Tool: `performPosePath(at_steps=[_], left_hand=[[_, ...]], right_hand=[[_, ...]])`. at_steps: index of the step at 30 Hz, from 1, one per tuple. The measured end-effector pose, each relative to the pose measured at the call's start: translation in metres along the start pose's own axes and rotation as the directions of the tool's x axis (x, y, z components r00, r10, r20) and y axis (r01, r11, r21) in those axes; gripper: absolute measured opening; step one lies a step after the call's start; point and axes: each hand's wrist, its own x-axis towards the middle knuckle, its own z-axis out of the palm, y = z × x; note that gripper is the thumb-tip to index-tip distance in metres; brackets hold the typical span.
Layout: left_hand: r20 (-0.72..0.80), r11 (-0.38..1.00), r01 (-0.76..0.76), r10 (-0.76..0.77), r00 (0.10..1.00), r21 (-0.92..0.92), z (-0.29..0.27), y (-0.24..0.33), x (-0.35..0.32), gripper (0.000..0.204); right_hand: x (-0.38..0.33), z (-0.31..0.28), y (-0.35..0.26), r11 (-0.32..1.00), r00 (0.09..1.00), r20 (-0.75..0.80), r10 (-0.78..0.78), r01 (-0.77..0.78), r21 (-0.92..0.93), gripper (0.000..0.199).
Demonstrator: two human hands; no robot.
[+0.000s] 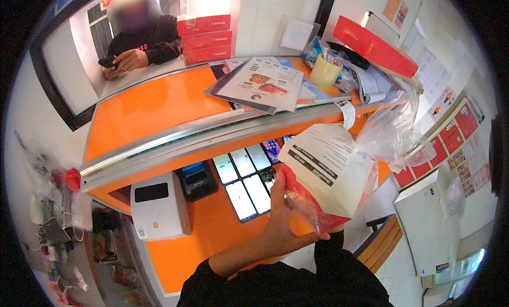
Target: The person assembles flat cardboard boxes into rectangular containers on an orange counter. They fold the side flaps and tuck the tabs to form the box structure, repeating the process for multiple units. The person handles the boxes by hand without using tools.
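Note:
My left hand [277, 230] is closed on the lower left edge of a red-and-white paper package [323, 169], with its fingers along the red side and the thumb at the bottom corner. Black printed bars cross the package's white face. A clear plastic bag [389, 129] surrounds it and bunches up at the upper right. My right arm's black sleeve [328, 246] rises behind the package. The package hides my right hand, so its fingers do not show. Several phones [241, 198] with lit screens lie on the orange shelf just left of the package.
A white label-printer-like machine [159, 206] and a black device [196, 181] stand on the orange shelf [175, 259]. Above, the counter holds printed sheets [260, 84], a tape roll [325, 72] and stacked red boxes [207, 39]. Across it, a person [140, 47] holds a phone.

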Motion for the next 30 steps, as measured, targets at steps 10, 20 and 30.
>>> performPosePath(at_steps=[10,20,30], left_hand=[[-0.014,0.999,-0.028,0.028,1.0,-0.026,0.009,0.003,-0.013,0.132],[0.061,0.974,0.055,-0.07,0.996,0.221,-0.03,0.044,-0.032,0.114],[-0.128,0.62,-0.547,0.588,0.799,-0.563,-0.031,0.121,-0.052,0.066]], right_hand=[[-0.004,0.005,0.008,0.999,0.999,0.031,0.019,-0.02,0.048,0.074],[0.002,0.018,0.024,0.996,0.993,0.11,0.032,-0.041,0.078,0.075],[0.024,0.04,0.051,0.993,0.956,0.294,0.013,-0.046,0.107,0.077]])
